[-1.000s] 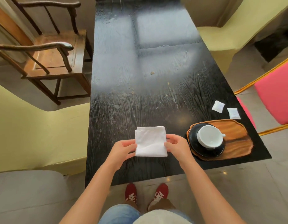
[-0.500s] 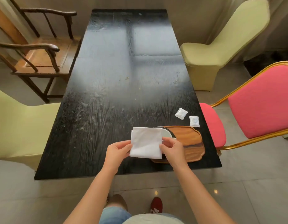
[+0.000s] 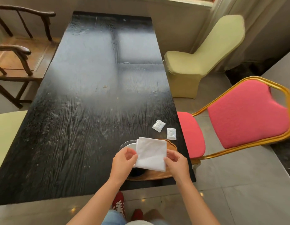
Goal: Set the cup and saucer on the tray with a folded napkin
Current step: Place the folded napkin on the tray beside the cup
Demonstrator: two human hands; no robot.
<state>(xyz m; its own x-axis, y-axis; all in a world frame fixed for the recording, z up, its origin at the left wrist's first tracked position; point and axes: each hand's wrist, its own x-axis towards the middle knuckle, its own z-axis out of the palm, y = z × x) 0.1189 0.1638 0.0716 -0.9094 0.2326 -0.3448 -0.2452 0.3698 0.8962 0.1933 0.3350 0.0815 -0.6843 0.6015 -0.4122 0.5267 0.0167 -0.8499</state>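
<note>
A folded white napkin (image 3: 151,153) hangs in the air over the wooden tray (image 3: 172,146) at the table's near right corner. My left hand (image 3: 124,163) pinches its left edge and my right hand (image 3: 176,161) pinches its right edge. The white cup (image 3: 131,145) on its dark saucer (image 3: 124,145) sits on the tray's left part, mostly hidden behind the napkin and my left hand. Only a strip of the tray shows at the right and near side.
Two small white sachets (image 3: 158,125) (image 3: 171,133) lie on the black table (image 3: 85,111) just beyond the tray. A red chair (image 3: 245,114) stands close on the right, a yellow-green chair (image 3: 202,57) farther back, a wooden armchair (image 3: 15,51) at the left.
Both hands lifted the napkin off the table and carried it right, over the tray, so it now covers most of the cup and saucer. The camera view also shifted.
</note>
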